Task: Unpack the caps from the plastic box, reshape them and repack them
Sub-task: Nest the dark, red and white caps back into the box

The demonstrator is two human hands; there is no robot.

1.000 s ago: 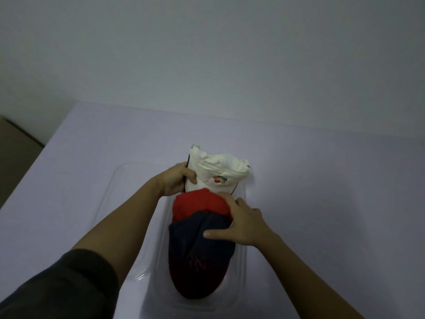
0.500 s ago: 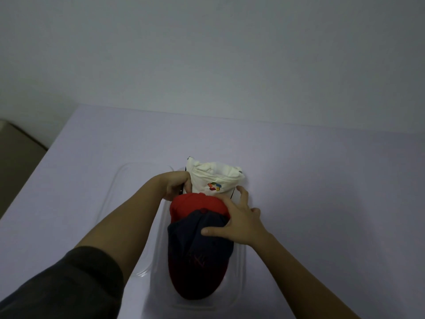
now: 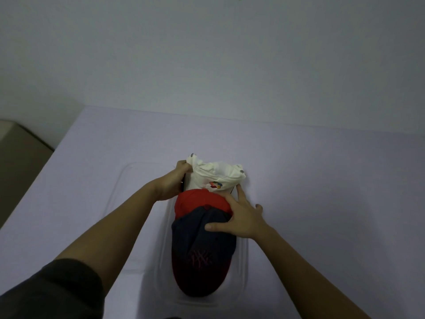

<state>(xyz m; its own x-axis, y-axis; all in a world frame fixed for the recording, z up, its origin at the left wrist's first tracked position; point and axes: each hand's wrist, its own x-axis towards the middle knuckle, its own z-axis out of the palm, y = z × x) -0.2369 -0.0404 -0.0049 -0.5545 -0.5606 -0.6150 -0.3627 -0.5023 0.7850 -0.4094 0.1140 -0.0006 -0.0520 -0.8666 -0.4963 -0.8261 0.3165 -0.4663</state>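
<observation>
A clear plastic box (image 3: 242, 268) lies on the table with three caps lined up in it. Nearest me is a navy cap (image 3: 202, 256) with a red logo, behind it a red cap (image 3: 197, 200), and at the far end a white cap (image 3: 216, 176) with a small coloured logo. My left hand (image 3: 177, 178) grips the white cap's left back edge. My right hand (image 3: 241, 217) lies flat with spread fingers on the navy and red caps, its fingertips touching the white cap's lower right side.
The box's clear lid (image 3: 124, 203) lies flat on the table to the left of the box, partly under my left forearm. The pale table (image 3: 322, 180) meets a plain wall behind. A beige surface (image 3: 18, 153) sits beyond the table's left edge.
My left hand has shifted up along the white cap's left back edge. My right hand's fingers have spread and reach the white cap's lower right side.
</observation>
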